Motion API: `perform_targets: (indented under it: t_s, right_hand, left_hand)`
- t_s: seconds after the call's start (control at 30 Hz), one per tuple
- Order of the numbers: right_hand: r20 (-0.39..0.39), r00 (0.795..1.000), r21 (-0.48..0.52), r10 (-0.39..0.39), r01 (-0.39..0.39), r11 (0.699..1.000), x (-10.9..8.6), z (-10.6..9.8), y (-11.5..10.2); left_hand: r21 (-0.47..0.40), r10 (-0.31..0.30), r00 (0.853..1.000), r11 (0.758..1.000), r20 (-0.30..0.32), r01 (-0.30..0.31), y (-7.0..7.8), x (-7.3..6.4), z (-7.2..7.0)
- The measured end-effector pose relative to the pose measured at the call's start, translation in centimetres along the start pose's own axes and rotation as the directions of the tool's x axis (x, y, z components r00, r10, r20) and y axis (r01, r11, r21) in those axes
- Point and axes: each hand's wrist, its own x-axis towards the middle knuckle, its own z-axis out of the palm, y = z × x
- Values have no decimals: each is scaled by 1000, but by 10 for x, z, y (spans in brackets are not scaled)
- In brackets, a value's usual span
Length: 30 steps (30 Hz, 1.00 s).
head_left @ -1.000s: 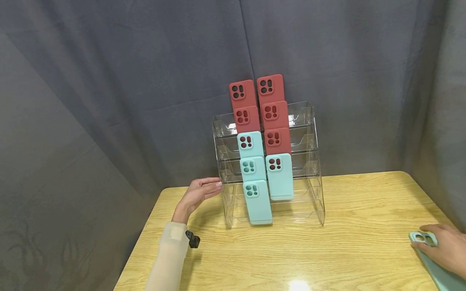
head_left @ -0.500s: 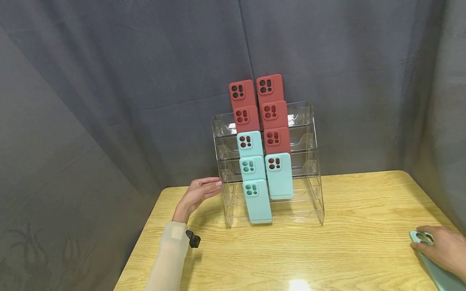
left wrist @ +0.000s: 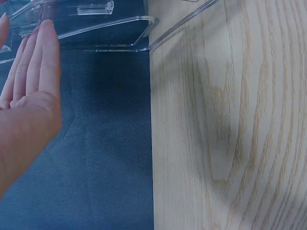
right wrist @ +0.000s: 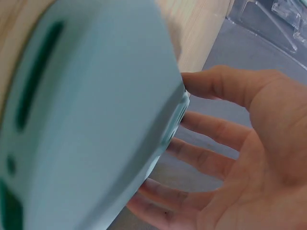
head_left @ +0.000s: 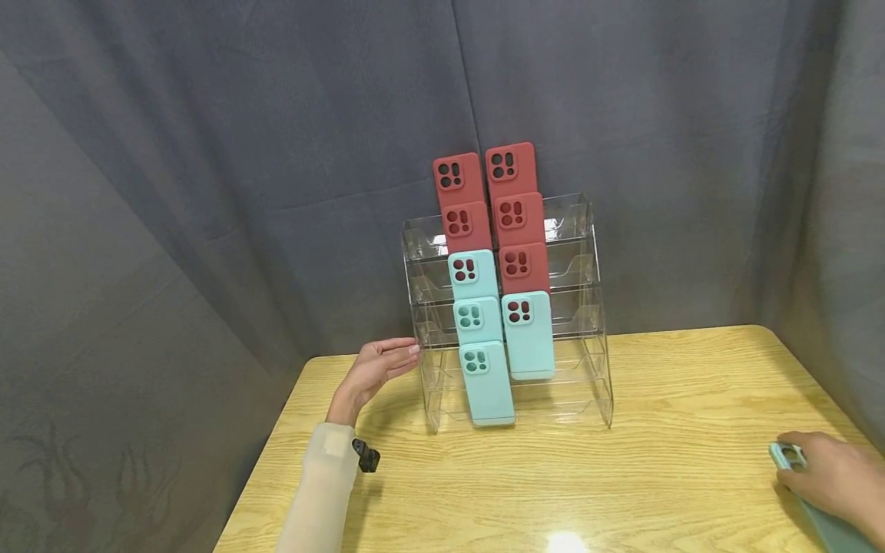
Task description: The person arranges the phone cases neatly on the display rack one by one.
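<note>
A clear acrylic tiered rack [head_left: 581,319] stands on the table, bearing two columns of phone cases. Red phone cases [head_left: 520,223] fill the upper tiers, and mint-green phone cases [head_left: 487,392] sit below them. With its fingers straight, my left hand [head_left: 376,370] is at the rack's left side; the left wrist view shows the fingertips against the clear plastic. At the far right, my right hand [head_left: 833,472] grips another mint-green phone case [right wrist: 110,96] near its camera cutouts, thumb on one edge and fingers on the opposite edge. Part of that case is hidden under the hand.
The wooden table [head_left: 664,476] has its right edge along a grey curtain [head_left: 691,192], which also hangs behind the rack and to the left. A small black camera [head_left: 366,455] is strapped at the left wrist.
My right hand has shifted slightly left with the mint-green phone case and tilted it a little. The left hand and the rack stay where they were.
</note>
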Motion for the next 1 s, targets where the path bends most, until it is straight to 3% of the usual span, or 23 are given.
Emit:
perform_targets:
  t_s: [0.33, 0.63, 0.77, 1.0]
  right_hand:
    - [-45, 998, 110, -39, 44, 993, 5, -9, -31]
    - [-216, 965, 201, -145, 190, 961, 10, -21, -84]
    - [-288, 941, 244, -177, 251, 937, 17, -24, -113]
    - [-461, 861, 266, -212, 362, 893, 35, -31, -160]
  left_hand:
    - [-16, 0, 1000, 1000, 7, 0, 1, 1, 1]
    - [-29, -10, 1000, 1000, -2, 10, -1, 1, 0]
    - [-26, -10, 1000, 1000, -2, 10, -1, -1, -1]
    - [-20, 1, 1000, 1000, 11, -1, 0, -1, -1]
